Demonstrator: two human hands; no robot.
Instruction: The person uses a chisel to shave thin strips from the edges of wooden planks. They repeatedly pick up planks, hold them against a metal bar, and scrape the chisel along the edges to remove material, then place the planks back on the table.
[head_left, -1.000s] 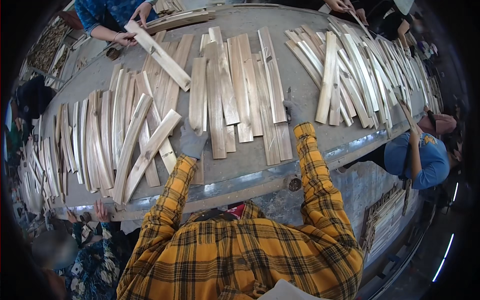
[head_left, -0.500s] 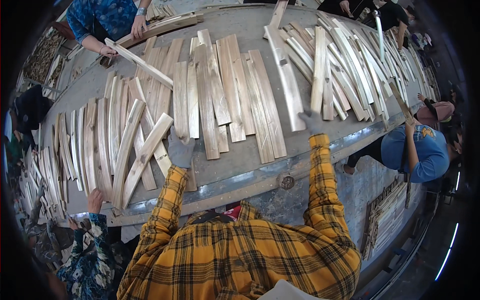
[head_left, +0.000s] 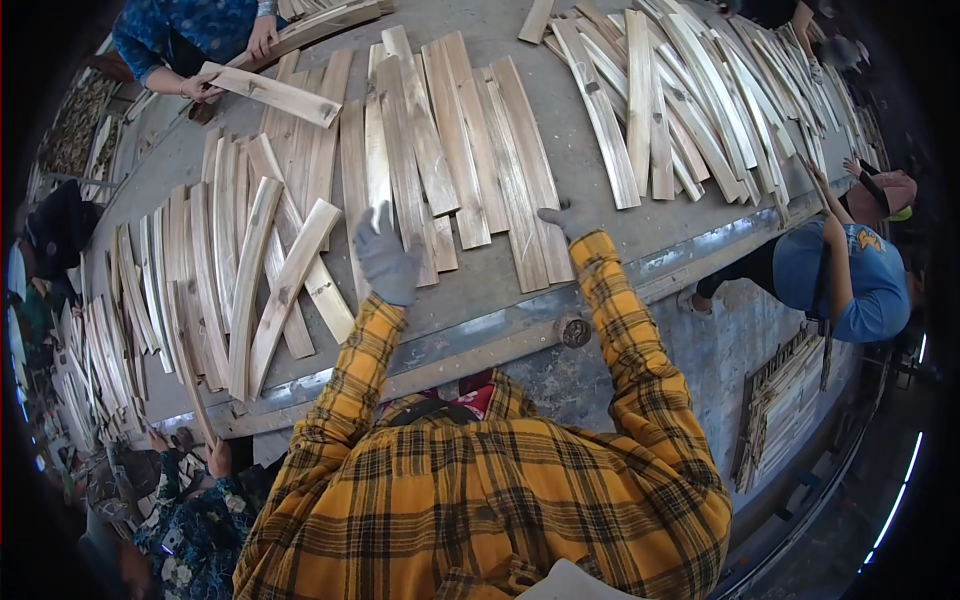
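Note:
My left hand [head_left: 388, 255], in a grey glove, is over the lower ends of several wooden strips in the middle group, its fingers spread and holding nothing. Close to it lies a brown strip [head_left: 400, 160] with a paler strip [head_left: 377, 150] alongside. My right hand [head_left: 572, 218], gloved too, has its fingers stretched toward the right edge of a long strip [head_left: 530, 170]; whether it touches the wood I cannot tell. Farther right, a pale strip with dark knots [head_left: 597, 115] rests against the right-hand pile, apart from my hand.
Strips cover much of the metal-edged table [head_left: 470, 350]. Across it, a person in a blue patterned top holds a strip [head_left: 275, 95]. At the left, a person in a floral sleeve grips another strip [head_left: 188, 360]. A person in a blue shirt [head_left: 845, 280] stands at the right.
My right hand has left the knotted strip at the right pile and moved left to the middle group. My left hand has opened and shifted slightly right. The left neighbour has drawn a strip nearer.

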